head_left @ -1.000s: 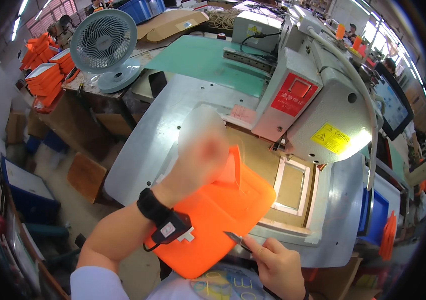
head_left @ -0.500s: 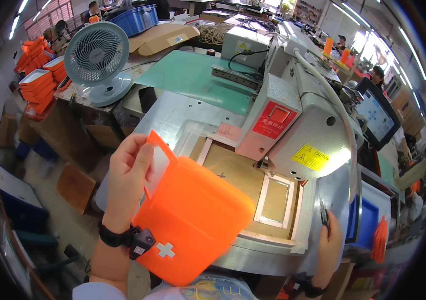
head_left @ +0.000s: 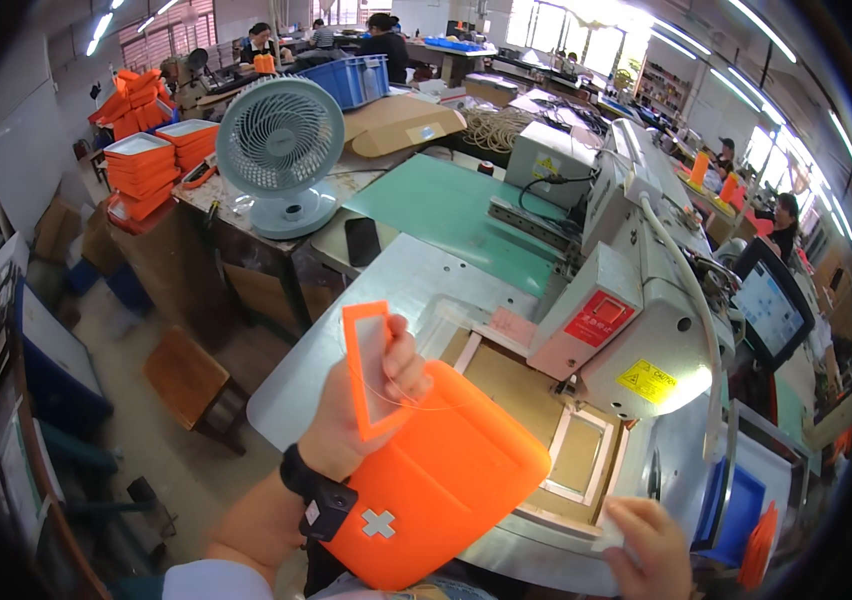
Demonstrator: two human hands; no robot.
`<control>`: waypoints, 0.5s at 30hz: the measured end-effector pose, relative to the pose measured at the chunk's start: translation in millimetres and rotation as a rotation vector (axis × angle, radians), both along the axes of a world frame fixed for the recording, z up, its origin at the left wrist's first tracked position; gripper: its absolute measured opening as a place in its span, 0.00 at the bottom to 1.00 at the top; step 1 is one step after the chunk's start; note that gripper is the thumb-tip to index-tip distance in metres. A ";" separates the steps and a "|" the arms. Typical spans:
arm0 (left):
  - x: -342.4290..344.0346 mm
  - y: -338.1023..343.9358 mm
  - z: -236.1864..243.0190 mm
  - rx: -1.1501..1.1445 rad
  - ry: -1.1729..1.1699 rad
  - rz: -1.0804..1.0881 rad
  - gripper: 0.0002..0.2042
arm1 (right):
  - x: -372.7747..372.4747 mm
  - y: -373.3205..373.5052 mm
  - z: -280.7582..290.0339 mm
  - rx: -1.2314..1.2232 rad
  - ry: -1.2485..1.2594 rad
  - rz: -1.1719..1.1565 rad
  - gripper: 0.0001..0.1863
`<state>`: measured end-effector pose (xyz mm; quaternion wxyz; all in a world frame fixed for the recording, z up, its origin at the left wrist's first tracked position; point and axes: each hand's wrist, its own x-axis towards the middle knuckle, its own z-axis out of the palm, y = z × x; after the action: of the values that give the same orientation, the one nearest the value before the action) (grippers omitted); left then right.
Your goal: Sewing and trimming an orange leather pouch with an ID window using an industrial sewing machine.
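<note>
My left hand (head_left: 401,370), raised in front of the machine bed, grips an orange case (head_left: 456,470) with rounded corners and a pale cross. Between its fingers stands an orange-edged rectangular flap with a whitish window (head_left: 371,350). A thin loose thread (head_left: 416,408) loops beside the fingers. My right hand (head_left: 651,550) is low at the bed's front edge, its fingertips pinched together. Something small and whitish shows at them, too blurred to name. Behind this hand, dark thread snips (head_left: 655,474) lie on the metal bed.
A grey industrial sewing machine (head_left: 636,320) stands ahead, with a clamping frame (head_left: 578,455) below its head and a screen (head_left: 771,300) at right. A fan (head_left: 281,140), a phone (head_left: 362,242) and stacked orange cases (head_left: 141,170) are left. A wooden stool (head_left: 186,375) stands lower left.
My right hand has let go of the snips, which now lie on the bed, and has moved nearer the case. My left hand has turned the case, and its flap now stands upright. The view has shifted.
</note>
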<state>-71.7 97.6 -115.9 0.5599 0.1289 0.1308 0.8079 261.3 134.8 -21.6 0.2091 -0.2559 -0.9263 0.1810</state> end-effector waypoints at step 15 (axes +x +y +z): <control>-75.0 -94.0 81.1 0.152 0.669 1.080 0.06 | -133.7 25.4 -100.7 -0.439 -0.100 0.358 0.33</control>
<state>-146.7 3.6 -34.8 -0.0082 0.3295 0.2874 0.8993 127.6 160.2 -122.4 0.0673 -0.1360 -0.9045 0.3986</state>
